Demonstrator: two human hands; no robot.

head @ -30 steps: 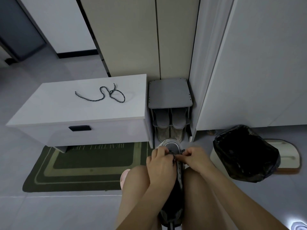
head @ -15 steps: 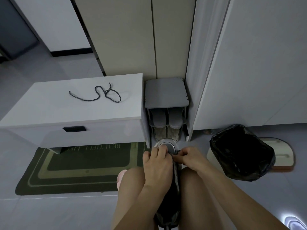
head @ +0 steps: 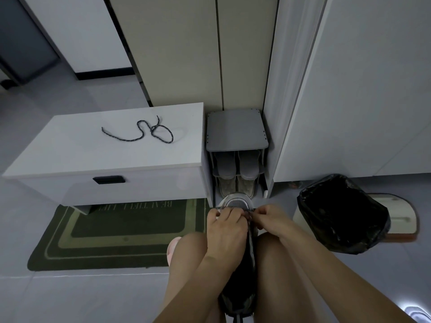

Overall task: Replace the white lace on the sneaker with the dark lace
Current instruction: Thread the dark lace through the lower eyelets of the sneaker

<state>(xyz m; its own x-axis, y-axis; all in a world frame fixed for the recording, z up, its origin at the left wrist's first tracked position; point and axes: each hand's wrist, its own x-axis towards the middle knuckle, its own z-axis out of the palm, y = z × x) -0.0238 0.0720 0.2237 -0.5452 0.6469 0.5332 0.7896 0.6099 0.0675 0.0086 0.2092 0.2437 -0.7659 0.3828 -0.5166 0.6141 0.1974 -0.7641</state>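
grey sneaker (head: 238, 202), l grip (head: 227, 226) holding, r grip (head: 271, 220) pinching lace (head: 250, 216)

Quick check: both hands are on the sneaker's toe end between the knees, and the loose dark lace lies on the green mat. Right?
No. The loose dark lace lies on top of the white bench, not on the green mat; the head view shows it. The left hand and right hand are indeed on the sneaker toe end between the knees.

The dark lace (head: 152, 131) is black with pale grey flecks. The sneaker (head: 239, 202) is black with a grey toe; the mat (head: 116, 229) is dark green with paler bands.
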